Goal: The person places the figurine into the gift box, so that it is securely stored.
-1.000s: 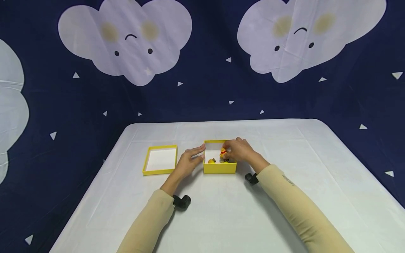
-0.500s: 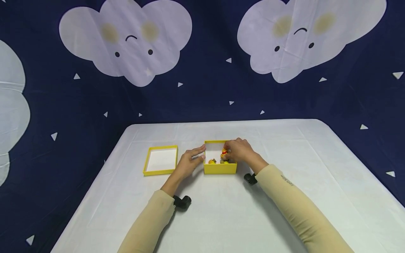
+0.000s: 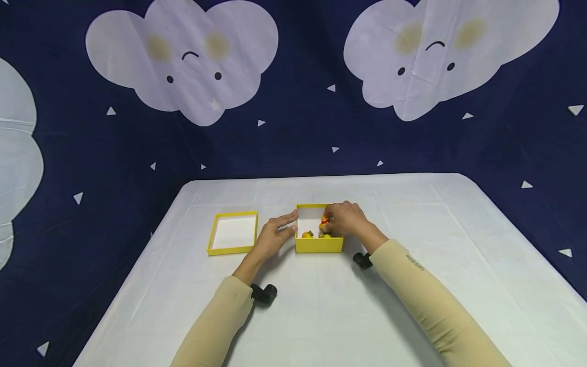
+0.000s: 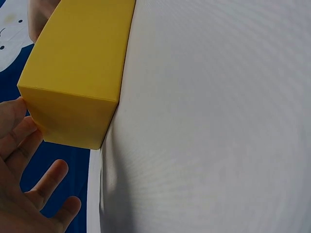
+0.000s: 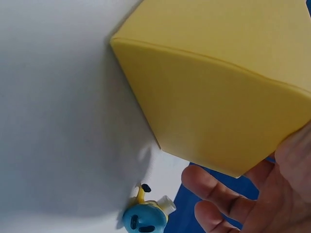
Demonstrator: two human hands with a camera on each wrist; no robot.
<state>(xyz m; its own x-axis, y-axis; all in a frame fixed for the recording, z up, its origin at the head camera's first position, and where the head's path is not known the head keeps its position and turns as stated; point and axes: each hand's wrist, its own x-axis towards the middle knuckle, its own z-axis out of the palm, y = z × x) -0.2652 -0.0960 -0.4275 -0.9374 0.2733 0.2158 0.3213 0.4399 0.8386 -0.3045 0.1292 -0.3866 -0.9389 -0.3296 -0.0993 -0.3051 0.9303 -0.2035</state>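
A yellow box point(image 3: 318, 246) with a white inside stands unlidded on the table. My left hand point(image 3: 272, 237) rests its fingertips against the box's left side; in the left wrist view the other fingers point(image 4: 51, 177) stretch out, spread. My right hand point(image 3: 346, 218) reaches over the right wall and pinches a small yellow-and-red toy figurine point(image 3: 323, 222) inside the box; its lower part is partly hidden. Two more small yellowish toys, one at the front left point(image 3: 307, 234) and one at the front right point(image 3: 326, 236), show just above the front wall.
The yellow-rimmed box lid point(image 3: 229, 250) lies upturned to the left. A blue-headed toy figurine point(image 5: 145, 218) is on the white-covered table point(image 3: 312, 316) near the box's right side, seen only in the right wrist view. A dark blue cloth with clouds point(image 3: 298, 142) hangs behind.
The right hand and the yellow-and-red figurine have shifted very slightly within the box. The left hand, box and lid stay as they were.
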